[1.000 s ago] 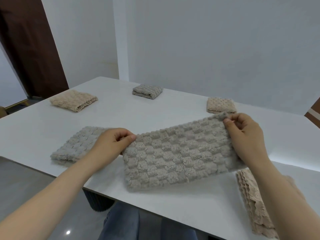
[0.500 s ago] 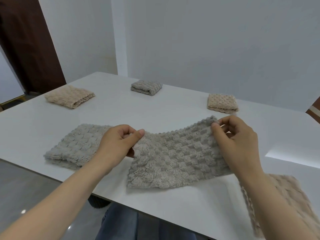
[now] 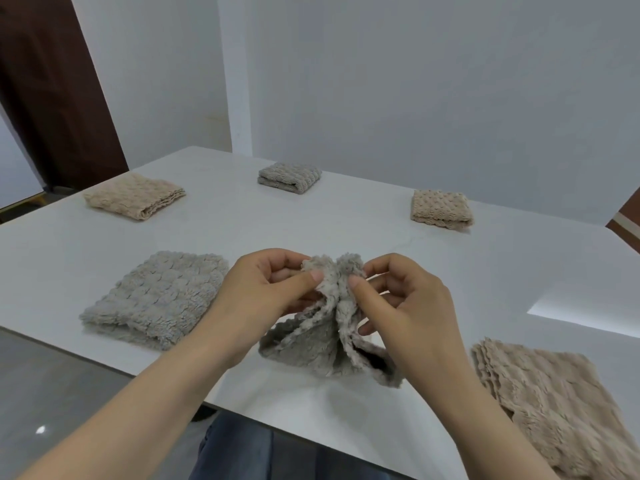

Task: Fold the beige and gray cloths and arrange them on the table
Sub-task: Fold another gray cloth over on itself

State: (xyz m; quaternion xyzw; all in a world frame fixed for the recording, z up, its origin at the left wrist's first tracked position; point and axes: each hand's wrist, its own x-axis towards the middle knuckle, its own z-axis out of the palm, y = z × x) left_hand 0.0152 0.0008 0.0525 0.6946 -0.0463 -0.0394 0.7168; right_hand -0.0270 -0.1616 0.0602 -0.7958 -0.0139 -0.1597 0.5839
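pinching the gray cloth ends together, left hand and right hand above table

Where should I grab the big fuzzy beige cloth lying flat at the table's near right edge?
I'd pinch the fuzzy beige cloth at the far corner of its wavy left edge, coming from above on that side. It lies flat on the white table, that edge is free and in plain view, while its near end runs out of the picture.
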